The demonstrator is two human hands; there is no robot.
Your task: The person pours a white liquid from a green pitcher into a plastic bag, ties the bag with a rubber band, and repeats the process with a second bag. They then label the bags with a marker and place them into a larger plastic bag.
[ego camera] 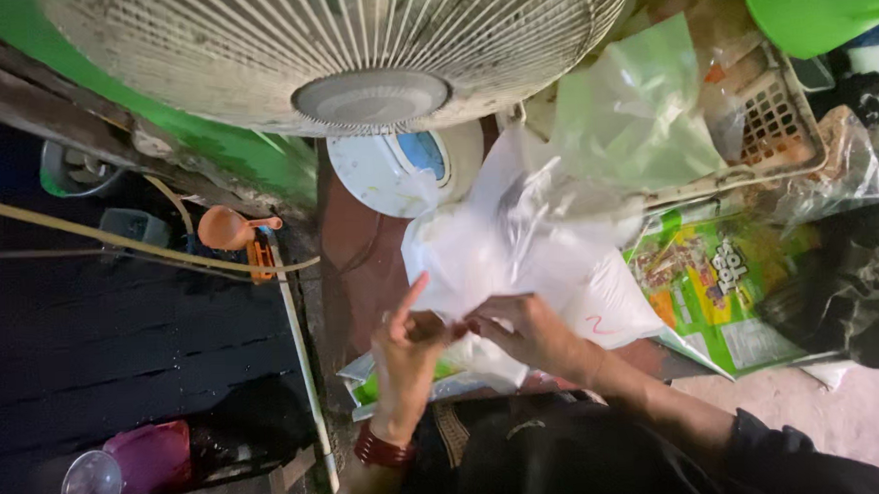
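The neck of the white plastic bag point(517, 244) is pinched closed between left hand point(404, 350) and right hand point(525, 332); tying is judged in hand, calling for a firm twist.

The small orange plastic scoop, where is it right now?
The small orange plastic scoop sits left of centre in the head view, below the big white fan, left of both hands.

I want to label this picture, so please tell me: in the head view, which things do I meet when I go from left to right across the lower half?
Clear round lid → pink container → left hand → right hand → green printed package → dark plastic bag.
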